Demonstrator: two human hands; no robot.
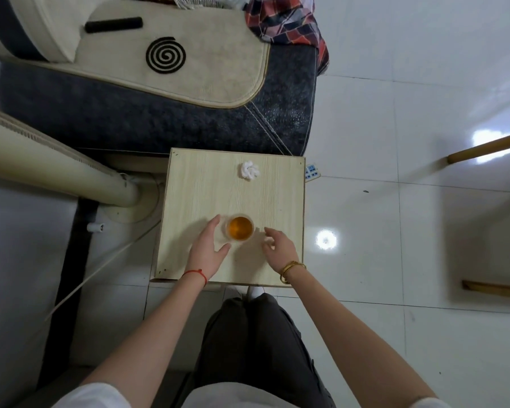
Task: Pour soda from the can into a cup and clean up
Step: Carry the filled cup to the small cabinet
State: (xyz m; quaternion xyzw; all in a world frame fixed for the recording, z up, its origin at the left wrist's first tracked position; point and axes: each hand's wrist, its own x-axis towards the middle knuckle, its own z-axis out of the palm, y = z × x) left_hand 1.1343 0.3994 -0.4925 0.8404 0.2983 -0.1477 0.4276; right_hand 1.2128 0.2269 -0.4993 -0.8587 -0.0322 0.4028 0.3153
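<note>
A clear cup (241,229) holding amber soda stands on the small wooden table (200,195), near its front edge. My left hand (208,250) lies just left of the cup with fingers straight and thumb spread toward it; whether it touches the cup I cannot tell. My right hand (278,250) hovers to the cup's right, fingers loosely bent, holding nothing. A crumpled white tissue (249,171) lies near the table's far edge. No can is in view.
A grey and cream sofa (159,119) stands right behind the table, with a black spiral coil (165,55) and a black tube (114,24) on it. White tiled floor (395,201) spreads to the right, with wooden legs (483,148) at the far right.
</note>
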